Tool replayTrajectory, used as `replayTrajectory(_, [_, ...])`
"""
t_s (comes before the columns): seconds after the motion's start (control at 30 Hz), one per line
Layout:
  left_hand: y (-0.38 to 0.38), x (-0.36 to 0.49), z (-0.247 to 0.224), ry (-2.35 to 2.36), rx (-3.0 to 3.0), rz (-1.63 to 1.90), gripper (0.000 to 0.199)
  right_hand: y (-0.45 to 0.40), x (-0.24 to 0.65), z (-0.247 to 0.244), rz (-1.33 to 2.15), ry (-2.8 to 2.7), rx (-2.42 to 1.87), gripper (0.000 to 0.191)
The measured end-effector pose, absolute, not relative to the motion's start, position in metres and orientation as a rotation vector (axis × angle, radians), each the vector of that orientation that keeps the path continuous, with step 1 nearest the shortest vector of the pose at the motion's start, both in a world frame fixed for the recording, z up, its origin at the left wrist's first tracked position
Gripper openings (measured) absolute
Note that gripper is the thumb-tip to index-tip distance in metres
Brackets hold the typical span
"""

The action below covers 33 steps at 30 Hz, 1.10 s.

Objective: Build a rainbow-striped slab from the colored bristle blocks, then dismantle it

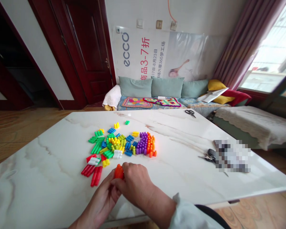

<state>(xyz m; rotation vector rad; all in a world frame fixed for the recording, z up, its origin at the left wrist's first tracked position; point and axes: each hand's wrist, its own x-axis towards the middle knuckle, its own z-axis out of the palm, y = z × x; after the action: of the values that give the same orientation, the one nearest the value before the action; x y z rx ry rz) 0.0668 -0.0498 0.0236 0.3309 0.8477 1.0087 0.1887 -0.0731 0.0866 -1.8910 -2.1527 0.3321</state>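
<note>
My left hand (107, 190) and my right hand (136, 178) meet above the near part of the table. Both are closed around orange plastic toy building pieces (119, 172), whose rounded tops show between the fingers; the lower part is hidden. Just beyond them lies a loose pile of similar pieces, with green ones (97, 147), yellow ones (113, 141) and blue ones (128, 145). Red pieces (96, 176) lie left of my hands. To the right of the pile, purple pieces (142, 143) stand upright in rows beside orange upright pieces (151, 143).
The white marbled table (181, 178) carries black scissors (190, 113) at its far edge. More scissors (210, 156) lie at the right, beside a blurred-out flat item (232, 156). Behind the table stands a sofa with green cushions (167, 87).
</note>
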Motion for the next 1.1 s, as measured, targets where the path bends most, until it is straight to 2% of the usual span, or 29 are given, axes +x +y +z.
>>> replayTrajectory(0.17, [-0.054,0.066,0.019,0.829,0.427,1.016,0.011,-0.074,0.189,0.084,0.288,-2.174,-1.855,0.020])
replayTrajectory(0.43, [-0.050,0.061,0.010,0.853,0.610,0.958,0.030,-0.073,0.192,0.085,0.273,-2.251,-1.845,0.012])
replayTrajectory(0.83, [-0.052,0.053,0.010,0.795,0.737,0.863,0.017,-0.076,0.192,0.085,0.325,-2.347,-1.836,0.017])
replayTrajectory(1.1, [-0.047,0.055,0.004,0.837,0.759,0.890,0.025,-0.074,0.195,0.083,0.282,-2.340,-1.841,0.017])
